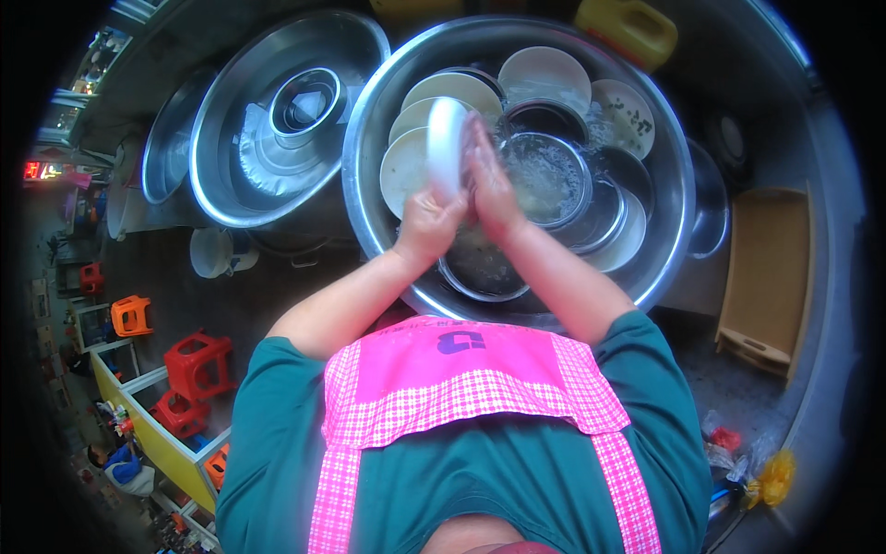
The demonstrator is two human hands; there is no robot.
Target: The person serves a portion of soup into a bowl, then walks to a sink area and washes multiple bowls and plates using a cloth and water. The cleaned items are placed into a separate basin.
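Over a large round metal basin point(355, 149), my left hand point(430, 220) grips the lower edge of a white plate point(446, 147) held up on edge. My right hand point(490, 181) lies flat against the plate's right face, its fingers extended; whether it holds anything against the plate is hidden. Beside the plate at the left, several pale plates point(401, 170) lean in the basin. Round metal pans point(547, 181) sit in cloudy water below and right of my hands. More plates point(545, 76) stand at the basin's far side, one with a dark green pattern point(626, 118).
A second metal basin point(201, 163) at the left holds a metal pot point(306, 104). A yellow plastic jug point(633, 31) stands behind the large basin. At the right is a wooden tray point(765, 270). White buckets point(211, 253) and red stools point(201, 365) are at the left; a person point(124, 471) is far off.
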